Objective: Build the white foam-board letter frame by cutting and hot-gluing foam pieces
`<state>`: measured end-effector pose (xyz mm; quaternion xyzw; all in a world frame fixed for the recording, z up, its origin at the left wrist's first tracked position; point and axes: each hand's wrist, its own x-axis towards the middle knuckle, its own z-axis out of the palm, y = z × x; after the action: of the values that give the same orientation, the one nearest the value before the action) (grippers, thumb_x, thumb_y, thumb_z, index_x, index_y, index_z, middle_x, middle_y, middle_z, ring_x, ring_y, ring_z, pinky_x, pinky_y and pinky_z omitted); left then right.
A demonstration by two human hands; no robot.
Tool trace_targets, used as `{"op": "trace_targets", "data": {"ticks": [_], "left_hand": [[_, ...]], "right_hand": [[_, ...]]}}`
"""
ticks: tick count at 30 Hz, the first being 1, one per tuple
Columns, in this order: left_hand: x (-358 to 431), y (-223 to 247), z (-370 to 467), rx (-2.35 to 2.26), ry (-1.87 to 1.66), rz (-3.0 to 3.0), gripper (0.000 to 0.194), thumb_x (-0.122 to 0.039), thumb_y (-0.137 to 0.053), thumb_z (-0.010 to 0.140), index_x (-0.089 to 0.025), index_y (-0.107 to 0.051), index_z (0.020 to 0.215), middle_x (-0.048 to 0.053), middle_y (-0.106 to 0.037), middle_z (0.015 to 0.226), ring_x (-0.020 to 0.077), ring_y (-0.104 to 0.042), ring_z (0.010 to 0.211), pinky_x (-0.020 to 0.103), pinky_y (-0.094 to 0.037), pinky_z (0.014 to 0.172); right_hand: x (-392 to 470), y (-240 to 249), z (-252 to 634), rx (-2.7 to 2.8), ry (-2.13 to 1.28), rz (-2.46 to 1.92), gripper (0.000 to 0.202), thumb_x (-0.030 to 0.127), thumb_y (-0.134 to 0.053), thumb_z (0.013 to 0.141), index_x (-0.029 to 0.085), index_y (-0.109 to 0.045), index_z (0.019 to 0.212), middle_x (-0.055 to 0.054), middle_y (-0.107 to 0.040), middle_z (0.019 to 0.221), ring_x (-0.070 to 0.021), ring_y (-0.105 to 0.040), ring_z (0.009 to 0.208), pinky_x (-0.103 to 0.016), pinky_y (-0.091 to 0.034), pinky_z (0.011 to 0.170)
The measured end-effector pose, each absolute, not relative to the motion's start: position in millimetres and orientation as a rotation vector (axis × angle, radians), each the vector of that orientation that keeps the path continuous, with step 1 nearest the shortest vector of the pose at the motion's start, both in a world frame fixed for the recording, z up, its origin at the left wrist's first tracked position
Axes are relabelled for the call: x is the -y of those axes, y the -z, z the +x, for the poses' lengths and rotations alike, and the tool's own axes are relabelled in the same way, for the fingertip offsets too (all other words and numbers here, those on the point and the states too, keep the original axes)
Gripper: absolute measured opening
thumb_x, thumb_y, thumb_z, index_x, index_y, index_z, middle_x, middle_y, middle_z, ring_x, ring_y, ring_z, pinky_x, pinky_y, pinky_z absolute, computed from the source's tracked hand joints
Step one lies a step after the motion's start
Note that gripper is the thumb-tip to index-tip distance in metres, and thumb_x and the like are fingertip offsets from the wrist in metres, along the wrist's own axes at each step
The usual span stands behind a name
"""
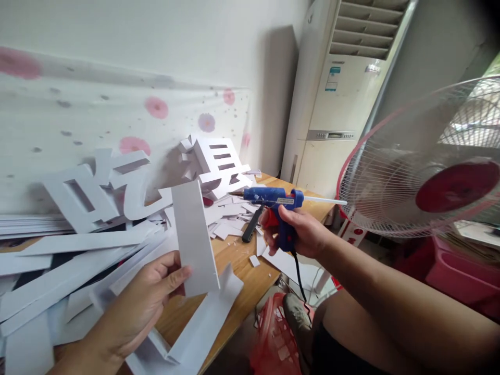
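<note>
My left hand [156, 291] pinches a flat white rectangular board piece [193, 237] by its lower left edge, holding it upright above the table. To the right, my right hand [291, 229] grips a blue glue gun [269, 195] by its handle. Its nozzle points left, towards the top of the board piece but apart from it, and a white glue stick [326, 200] sticks out of its back. Below the held piece, a folded white strip shape [207, 323] lies at the table's front edge.
White cut-out characters [136, 182] lean on the wall behind. Long white strips [78, 255] cover the left of the wooden table [230, 260]. A black-handled knife [253, 224] lies among scraps. A fan [422, 166] stands right; a red basket [275, 338] is below.
</note>
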<state>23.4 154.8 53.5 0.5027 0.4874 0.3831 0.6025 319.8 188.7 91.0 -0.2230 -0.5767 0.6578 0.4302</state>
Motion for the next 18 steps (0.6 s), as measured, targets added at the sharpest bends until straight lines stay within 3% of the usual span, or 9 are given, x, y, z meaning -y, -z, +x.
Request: {"op": "trace_targets", "data": {"ticks": [7,9,12,15,18], "left_hand": [[-152.9,-57.2,27.5,-1.068,-0.961,1.144,0.039,-0.045,-0.074,0.073,-0.022,-0.065,0.103,0.001,-0.07,0.1,0.0159,-0.058,0.086,0.024,-0.046,0.072],[-154.2,-57.0,26.5,-1.059,-0.974,1.116,0.04,-0.044,-0.074,0.073,-0.023,-0.064,0.105,0.001,-0.07,0.101,0.0172,-0.06,0.088,0.025,-0.047,0.075],[-156.8,-54.7,23.7,-1.079,-0.966,1.079,0.045,-0.043,-0.075,0.072,-0.024,-0.061,0.11,0.001,-0.07,0.102,0.0179,-0.061,0.086,0.028,-0.049,0.078],[-158.7,-52.1,21.9,-1.114,-0.981,1.056,0.048,-0.043,-0.075,0.071,-0.025,-0.06,0.113,0.001,-0.07,0.106,0.0184,-0.061,0.086,0.028,-0.049,0.075],[-160.2,-48.3,21.8,-1.129,-0.982,1.029,0.047,-0.04,-0.076,0.071,-0.027,-0.062,0.113,-0.001,-0.071,0.105,0.0192,-0.062,0.087,0.027,-0.049,0.073]], "right_hand": [[-184.6,-78.6,291.8,1.347,-1.721,-0.536,0.043,0.054,-0.069,0.08,0.012,-0.059,0.088,-0.004,-0.056,0.072,-0.0122,-0.054,0.054,-0.027,-0.052,0.05],[-191.4,-76.8,295.0,1.274,-1.68,-0.589,0.03,0.033,-0.073,0.073,0.014,-0.057,0.089,-0.001,-0.055,0.07,-0.0107,-0.05,0.051,-0.025,-0.05,0.048],[-203.7,-77.7,313.3,1.175,-1.613,-0.656,0.036,0.008,-0.065,0.053,0.014,-0.055,0.087,0.001,-0.052,0.063,-0.0114,-0.049,0.053,-0.023,-0.048,0.05],[-209.4,-82.7,336.8,1.099,-1.534,-0.666,0.045,0.004,-0.054,0.043,0.015,-0.055,0.087,0.001,-0.052,0.068,-0.0105,-0.047,0.057,-0.021,-0.046,0.052],[-208.6,-87.6,352.7,1.07,-1.456,-0.682,0.047,0.003,-0.053,0.042,0.015,-0.058,0.087,0.001,-0.054,0.071,-0.0107,-0.048,0.061,-0.021,-0.05,0.056]]}}
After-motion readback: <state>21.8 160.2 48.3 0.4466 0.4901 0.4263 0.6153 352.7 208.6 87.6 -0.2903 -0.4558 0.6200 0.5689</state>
